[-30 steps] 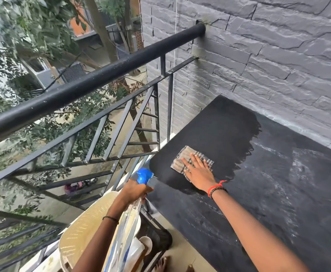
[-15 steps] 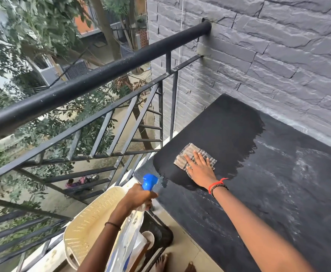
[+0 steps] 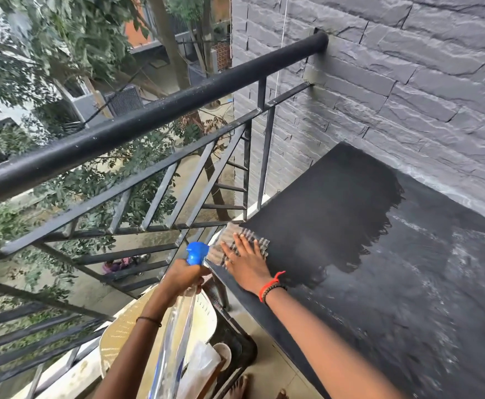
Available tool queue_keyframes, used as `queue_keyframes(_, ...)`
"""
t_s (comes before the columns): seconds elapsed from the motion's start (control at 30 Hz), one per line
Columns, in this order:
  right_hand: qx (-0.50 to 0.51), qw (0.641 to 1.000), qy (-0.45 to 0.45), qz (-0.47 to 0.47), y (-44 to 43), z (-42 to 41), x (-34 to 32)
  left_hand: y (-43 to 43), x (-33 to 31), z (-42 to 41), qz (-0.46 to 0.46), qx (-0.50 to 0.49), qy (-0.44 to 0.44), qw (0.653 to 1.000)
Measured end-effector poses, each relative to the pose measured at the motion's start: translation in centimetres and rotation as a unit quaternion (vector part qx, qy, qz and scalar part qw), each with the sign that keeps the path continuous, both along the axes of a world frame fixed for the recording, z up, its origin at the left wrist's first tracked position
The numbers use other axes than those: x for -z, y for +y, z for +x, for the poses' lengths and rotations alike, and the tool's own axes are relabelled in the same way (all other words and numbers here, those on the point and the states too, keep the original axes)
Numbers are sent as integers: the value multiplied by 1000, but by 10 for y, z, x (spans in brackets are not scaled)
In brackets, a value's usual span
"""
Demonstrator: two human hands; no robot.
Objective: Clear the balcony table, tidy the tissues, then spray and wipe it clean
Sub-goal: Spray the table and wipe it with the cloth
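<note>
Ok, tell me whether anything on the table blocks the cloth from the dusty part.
Nothing visible does. The right hand presses the cloth on the table by the railing; the dusty stretch beyond it is bare. The left hand holds the spray bottle off the table.

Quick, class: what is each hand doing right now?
Left hand: grips the spray bottle.
Right hand: open, pressing flat on the cloth.

Bare table [image 3: 379,283] rightward, railing [image 3: 149,119] close left, wall [image 3: 408,96] behind
</note>
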State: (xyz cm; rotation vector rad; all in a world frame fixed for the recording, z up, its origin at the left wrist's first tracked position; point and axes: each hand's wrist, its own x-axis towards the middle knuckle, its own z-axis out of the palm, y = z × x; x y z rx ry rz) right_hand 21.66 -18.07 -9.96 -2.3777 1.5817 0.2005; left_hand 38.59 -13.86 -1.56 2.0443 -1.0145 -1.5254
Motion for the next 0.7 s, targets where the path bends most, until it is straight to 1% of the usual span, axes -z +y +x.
queue_keyframes(0.07,-34,999,2,-21,19,-2,6,-4,-2,1,-1,-7,9,1000)
queue_keyframes(0.17,-76,996,-6,-54,40,-27,5,-9,-1,4,-8,-2,6,1000)
queue_keyframes(0.23,-87,996,-9,-23,42,-48,-1,-9,-3,4,-11,2,-3,1000)
queue_keyframes(0.3,-73,997,-2,-11,34,-60,-7,-8,-4,5,-10,-1,4,1000)
queue_keyframes(0.37,-52,999,12,-10,21,-55,-8,-7,-4,7,-9,4,11,1000)
queue_keyframes(0.5,-25,1000,7,-9,4,-17,-10,-4,-3,12,-6,9,1,1000)
queue_keyframes(0.63,-34,999,-1,-6,12,6,-11,-6,-2,14,-6,0,11,1000)
queue_keyframes(0.7,-64,998,-14,-14,25,1,-10,-8,-3,13,-12,0,6,1000)
